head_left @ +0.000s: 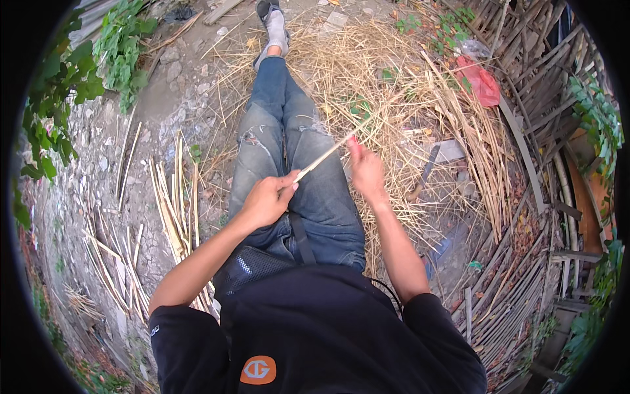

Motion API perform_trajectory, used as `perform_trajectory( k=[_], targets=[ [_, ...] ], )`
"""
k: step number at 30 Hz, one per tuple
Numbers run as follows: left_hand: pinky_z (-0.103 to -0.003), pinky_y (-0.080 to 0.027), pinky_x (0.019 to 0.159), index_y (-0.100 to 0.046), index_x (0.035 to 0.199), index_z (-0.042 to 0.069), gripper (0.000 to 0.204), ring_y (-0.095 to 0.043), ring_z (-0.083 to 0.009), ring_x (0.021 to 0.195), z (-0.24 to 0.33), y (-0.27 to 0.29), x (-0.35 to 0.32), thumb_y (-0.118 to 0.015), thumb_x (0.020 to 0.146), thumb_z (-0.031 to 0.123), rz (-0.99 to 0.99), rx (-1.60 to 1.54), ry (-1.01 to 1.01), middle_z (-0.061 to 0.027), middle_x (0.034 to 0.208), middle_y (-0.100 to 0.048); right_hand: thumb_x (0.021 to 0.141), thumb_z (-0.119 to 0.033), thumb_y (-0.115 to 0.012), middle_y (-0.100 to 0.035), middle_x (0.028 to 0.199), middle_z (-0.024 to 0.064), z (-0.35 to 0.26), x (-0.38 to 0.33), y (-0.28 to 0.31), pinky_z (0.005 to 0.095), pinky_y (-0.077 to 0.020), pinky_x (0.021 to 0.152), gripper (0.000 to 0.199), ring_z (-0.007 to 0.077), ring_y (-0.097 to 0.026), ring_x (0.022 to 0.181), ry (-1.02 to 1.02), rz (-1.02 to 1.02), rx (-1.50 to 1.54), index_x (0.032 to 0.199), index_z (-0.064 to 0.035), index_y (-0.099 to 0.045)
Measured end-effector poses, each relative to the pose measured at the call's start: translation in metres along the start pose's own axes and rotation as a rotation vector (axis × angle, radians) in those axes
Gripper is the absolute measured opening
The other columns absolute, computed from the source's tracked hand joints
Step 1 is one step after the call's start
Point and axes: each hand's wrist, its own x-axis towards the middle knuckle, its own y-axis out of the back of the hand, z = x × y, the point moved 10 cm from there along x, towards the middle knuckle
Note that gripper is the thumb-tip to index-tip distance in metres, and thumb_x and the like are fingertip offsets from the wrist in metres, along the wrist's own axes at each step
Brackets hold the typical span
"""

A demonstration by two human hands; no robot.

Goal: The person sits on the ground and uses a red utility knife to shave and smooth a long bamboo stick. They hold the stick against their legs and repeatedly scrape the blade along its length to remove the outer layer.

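I sit on the ground with my legs in torn blue jeans stretched out. My left hand (pixel 267 199) is closed around the near end of a thin pale bamboo strip (pixel 325 156) over my lap. The strip slants up to the right, and my right hand (pixel 365 172) pinches it near its far end. Both hands hover just above my thighs.
A pile of cut bamboo strips (pixel 176 200) lies on the gravel to my left. Dry shavings (pixel 394 85) cover the ground ahead and right, with a cleaver-like knife (pixel 426 172) lying on them. Red cloth (pixel 479 80) and woven bamboo fencing (pixel 525 197) stand at right; green plants (pixel 85 72) at left.
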Motion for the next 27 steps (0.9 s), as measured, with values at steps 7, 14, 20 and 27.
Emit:
perform_trajectory(
  k=[7, 14, 20, 27],
  targets=[
    [-0.035, -0.053, 0.095, -0.062, 0.141, -0.001, 0.039, -0.072, -0.0313, 0.111, 0.044, 0.023, -0.029, -0.060, 0.104, 0.013, -0.102, 0.071, 0.051, -0.0252, 0.122, -0.070, 0.108, -0.059, -0.045, -0.068, 0.074, 0.0289, 0.030, 0.050, 0.069, 0.0575, -0.0506, 0.068, 0.063, 0.0486, -0.068, 0.071, 0.094, 0.169, -0.179, 0.095, -0.0035, -0.072],
    [-0.037, -0.052, 0.071, -0.064, 0.139, 0.001, 0.038, -0.063, -0.0287, 0.066, 0.076, 0.076, -0.066, -0.061, 0.104, 0.013, -0.158, 0.169, -0.002, -0.0254, 0.081, -0.066, 0.107, -0.066, -0.037, -0.072, 0.082, 0.0274, 0.110, 0.097, 0.145, 0.0574, -0.0527, 0.079, 0.069, 0.0507, -0.069, 0.086, -0.076, 0.313, -0.320, 0.102, -0.0106, -0.078],
    [-0.032, -0.046, 0.064, -0.060, 0.142, -0.003, 0.040, -0.052, -0.0118, 0.061, 0.094, 0.092, -0.078, -0.061, 0.104, 0.009, -0.211, 0.204, -0.011, -0.0137, 0.066, -0.054, 0.105, -0.065, -0.043, -0.073, 0.087, 0.0293, 0.114, 0.120, 0.166, 0.0611, -0.0522, 0.082, 0.062, 0.0527, -0.069, 0.089, -0.018, 0.359, -0.551, 0.117, -0.0133, -0.075],
    [-0.032, -0.044, 0.062, -0.059, 0.147, 0.002, 0.042, -0.047, -0.0129, 0.059, 0.075, 0.113, -0.082, -0.061, 0.106, 0.012, -0.247, 0.074, -0.010, -0.0092, 0.067, -0.051, 0.106, -0.063, -0.045, -0.070, 0.076, 0.0280, 0.081, 0.133, 0.188, 0.0571, -0.0517, 0.072, 0.060, 0.0495, -0.069, 0.077, 0.106, 0.496, -0.551, 0.109, -0.0116, -0.076]
  ],
)
